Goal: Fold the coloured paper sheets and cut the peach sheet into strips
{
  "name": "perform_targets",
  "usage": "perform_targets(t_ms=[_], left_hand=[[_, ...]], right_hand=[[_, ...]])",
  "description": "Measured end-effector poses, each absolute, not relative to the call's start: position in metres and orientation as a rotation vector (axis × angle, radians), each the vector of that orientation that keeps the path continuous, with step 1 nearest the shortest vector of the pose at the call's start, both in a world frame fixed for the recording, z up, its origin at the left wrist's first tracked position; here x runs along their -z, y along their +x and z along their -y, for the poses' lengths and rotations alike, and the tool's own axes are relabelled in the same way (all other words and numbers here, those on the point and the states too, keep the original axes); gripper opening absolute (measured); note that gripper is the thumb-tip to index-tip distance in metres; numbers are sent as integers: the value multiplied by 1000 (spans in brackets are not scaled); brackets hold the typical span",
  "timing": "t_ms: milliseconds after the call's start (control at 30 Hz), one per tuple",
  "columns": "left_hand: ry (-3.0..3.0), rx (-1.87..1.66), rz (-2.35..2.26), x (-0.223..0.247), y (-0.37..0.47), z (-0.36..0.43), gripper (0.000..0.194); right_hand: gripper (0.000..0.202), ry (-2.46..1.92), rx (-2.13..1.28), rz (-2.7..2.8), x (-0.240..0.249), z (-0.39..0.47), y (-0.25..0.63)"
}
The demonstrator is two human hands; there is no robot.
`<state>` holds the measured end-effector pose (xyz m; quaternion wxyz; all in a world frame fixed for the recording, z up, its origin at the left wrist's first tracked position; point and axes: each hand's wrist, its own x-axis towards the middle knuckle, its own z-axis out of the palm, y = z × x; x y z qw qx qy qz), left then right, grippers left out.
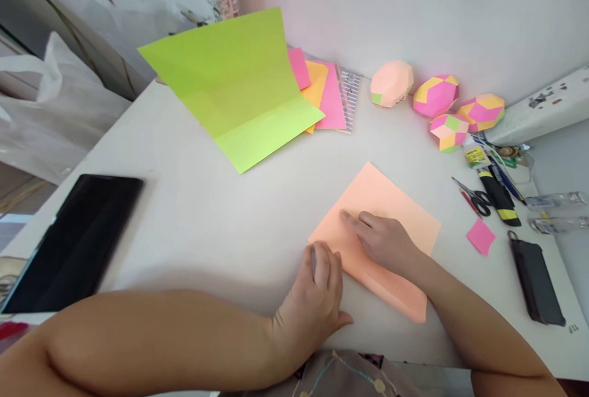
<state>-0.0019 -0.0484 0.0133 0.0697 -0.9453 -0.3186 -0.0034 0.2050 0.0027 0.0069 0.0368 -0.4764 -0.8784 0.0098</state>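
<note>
While peach sheet lies on white table, near edge curled, we list: right hand, index extended, others curled; left hand, fingers bent, at left corner; grips unclear. Advised: edges aligned, then crease pressed.

The person wears a grey-brown garment with turquoise lines and pale spots.

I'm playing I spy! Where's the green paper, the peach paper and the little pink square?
Green paper (234,78): head view, its middle.
Peach paper (384,193): head view, flat far part.
Little pink square (481,237): head view, its middle.
</note>
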Motion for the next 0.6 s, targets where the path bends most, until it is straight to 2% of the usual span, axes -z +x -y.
perform_targets(t_ms=[100,167,300,400,500,600], left_hand=[[-2741,-67,984,-16,-2,46,97],[-2693,-146,914,-20,-1,39,94],[-2694,-241,677,-27,1,23,65],[-2734,-248,600,-29,0,23,53],[-2780,-168,514,-26,-5,36,44],[-2818,1,400,-23,-10,46,36]], right_hand=[[45,-1462,-222,2642,-7,-5,205],[41,-1486,-380,2587,-10,-7,203],[39,-1617,-747,2383,-27,-10,209],[52,-1730,-1061,2148,-51,2,231],[59,-1885,-1079,1902,-69,39,253],[54,-1953,-928,1565,-68,89,253]])
